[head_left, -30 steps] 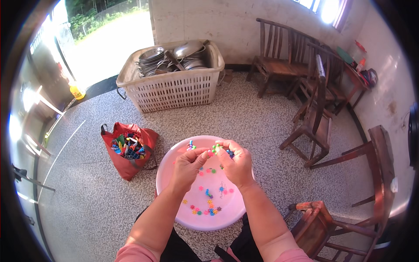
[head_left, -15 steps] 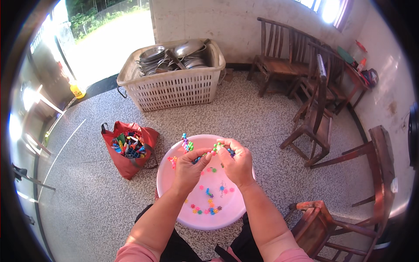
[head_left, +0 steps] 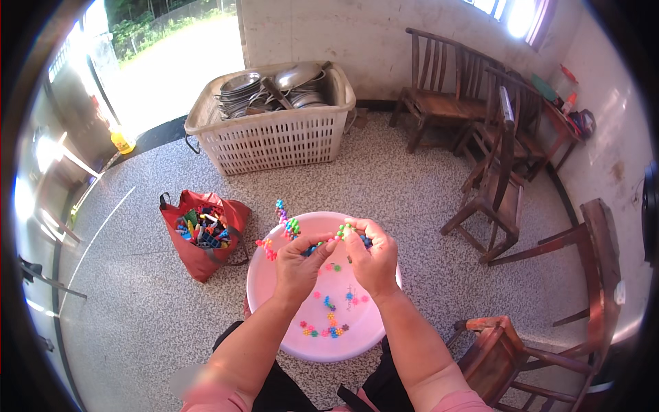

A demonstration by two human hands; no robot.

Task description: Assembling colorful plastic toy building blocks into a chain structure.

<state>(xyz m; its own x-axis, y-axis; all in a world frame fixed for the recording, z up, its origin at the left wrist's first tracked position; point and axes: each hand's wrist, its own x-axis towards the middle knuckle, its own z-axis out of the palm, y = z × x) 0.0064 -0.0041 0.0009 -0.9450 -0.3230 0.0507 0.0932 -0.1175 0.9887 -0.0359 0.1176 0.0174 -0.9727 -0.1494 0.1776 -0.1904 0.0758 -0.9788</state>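
My left hand (head_left: 296, 269) and my right hand (head_left: 373, 259) meet above a pink plastic basin (head_left: 264, 312). Both are closed on a chain of small flower-shaped plastic pieces (head_left: 341, 231) in several colours. A green and pink stretch shows between my fingertips. Past my left hand, the chain's blue, purple and green end (head_left: 291, 225) sticks out over the rim, with an orange and pink part (head_left: 266, 248) hanging beside it. Dark blue pieces show partly behind my fingers. Loose flower pieces (head_left: 331, 332) lie scattered on the basin's floor, some joined together.
A red bag (head_left: 199, 257) full of plastic toy pieces stands left of the basin. Farther off is a white slatted crate (head_left: 274, 141) heaped with metal pans and lids. Wooden chairs (head_left: 446, 103) line the right side, one chair (head_left: 491, 350) close to my right arm.
The chain's free end beyond my left hand has swung left and a little up. My hands have barely shifted and keep their hold.
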